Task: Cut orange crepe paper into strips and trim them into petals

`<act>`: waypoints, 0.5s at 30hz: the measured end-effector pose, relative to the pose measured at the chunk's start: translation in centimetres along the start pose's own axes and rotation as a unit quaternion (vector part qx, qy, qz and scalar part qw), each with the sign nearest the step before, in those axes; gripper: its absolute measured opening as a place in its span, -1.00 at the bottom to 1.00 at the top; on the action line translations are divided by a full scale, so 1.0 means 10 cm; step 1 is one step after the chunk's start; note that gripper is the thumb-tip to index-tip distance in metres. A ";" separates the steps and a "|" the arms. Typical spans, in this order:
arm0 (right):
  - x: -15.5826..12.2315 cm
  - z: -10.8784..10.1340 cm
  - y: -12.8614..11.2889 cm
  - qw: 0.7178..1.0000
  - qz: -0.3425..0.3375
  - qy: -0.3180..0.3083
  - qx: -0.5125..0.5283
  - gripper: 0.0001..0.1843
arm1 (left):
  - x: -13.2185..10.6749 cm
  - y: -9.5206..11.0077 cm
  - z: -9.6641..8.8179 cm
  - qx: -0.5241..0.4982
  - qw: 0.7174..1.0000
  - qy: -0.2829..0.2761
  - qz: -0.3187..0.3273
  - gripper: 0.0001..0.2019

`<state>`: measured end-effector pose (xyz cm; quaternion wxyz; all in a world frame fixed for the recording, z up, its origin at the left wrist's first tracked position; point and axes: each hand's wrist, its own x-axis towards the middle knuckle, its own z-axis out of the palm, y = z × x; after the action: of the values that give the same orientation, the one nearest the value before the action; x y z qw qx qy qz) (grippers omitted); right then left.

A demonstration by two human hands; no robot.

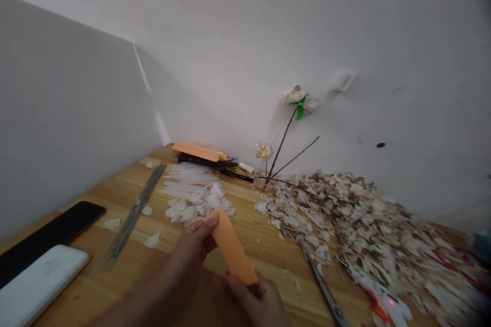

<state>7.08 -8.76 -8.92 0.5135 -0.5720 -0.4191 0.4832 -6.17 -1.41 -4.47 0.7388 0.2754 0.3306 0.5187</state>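
Note:
Between my two hands is a narrow orange paper strip [232, 246], tilted with its upper end to the left. My left hand [197, 245] pinches the strip's upper left end, thumb on top. Its lower right end is gripped by my right hand [258, 299] near the bottom of the view. Just beyond my left hand lies a small heap of pale petals [192, 204], with thin white strips [190, 176] behind it. A pair of scissors [326, 294] rests on the table to the right of my right hand.
A big pile of dried petals [368, 214] covers the right side. A white and orange glue gun [391, 304] with a red light lies there. Artificial flowers [297, 99] stand against the wall. Thin wires [138, 209], a black phone [72, 222] and a white power bank [46, 281] lie left.

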 end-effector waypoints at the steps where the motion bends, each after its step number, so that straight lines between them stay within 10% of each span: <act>1: 0.00 0.02 0.02 1.000 0.005 -0.001 -0.001 -0.54 | 0.00 0.00 0.00 0.001 1.000 0.000 -0.002 -0.81; 12: -0.02 -0.03 0.00 0.999 0.043 -0.008 -0.011 -0.41 | 0.00 -0.01 -0.01 -0.013 0.999 0.028 -0.041 -0.87; 15: -0.02 -0.14 -0.08 0.997 0.044 -0.052 -0.044 -0.45 | 0.04 0.06 -0.02 0.027 0.997 0.054 0.036 -0.81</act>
<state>8.42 -9.15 -8.13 0.4436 -0.5863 -0.4408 0.5150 -6.58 -0.88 -4.26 0.6928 0.2785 0.3740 0.5501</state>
